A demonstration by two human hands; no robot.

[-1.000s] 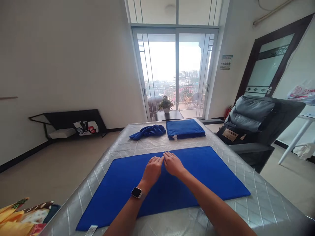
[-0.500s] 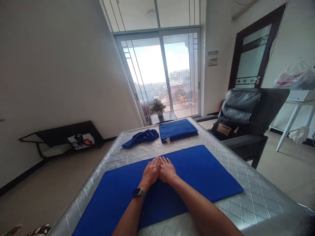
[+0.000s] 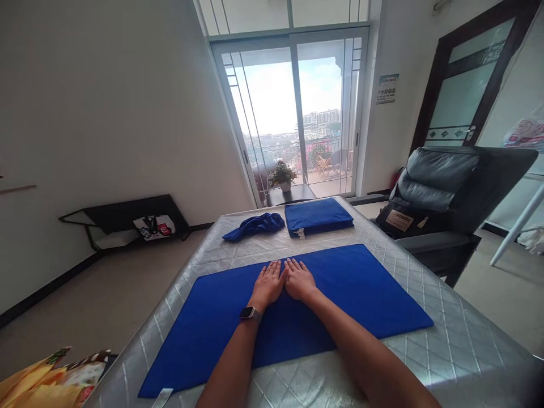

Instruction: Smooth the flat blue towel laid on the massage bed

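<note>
Blue cloth (image 3: 293,326), head view: matte, straight-edged, spread flat on shiny quilted silver cover (image 3: 306,381). Left hand (image 3: 269,281) and right hand (image 3: 299,279) palm-down near cloth's far edge, grip flattened out, empty. Cloth beneath hidden; forearms (image 3: 232,362) cropped.

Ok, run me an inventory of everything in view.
spread cloth: one, blue, centre
folded stack: one, blue, beyond spread cloth
crumpled cloth: one, blue, left of stack
quilted surface: one, silver, underneath
glass door: one, pale, far wall
potted plant: one, green, before glass door
notice: one, pale, beside glass door
side door: one, dark, right
armchair: one, dark grey, right
bag: one, black, on armchair
plastic bag: one, whitish, right edge
frame: one, black, left wall
tote: one, mostly white, at frame
cloth pile: one, multicoloured, lower left
watch: one, dark, left wrist
left hand: one, bare, on spread cloth
right hand: one, bare, beside left hand
</note>
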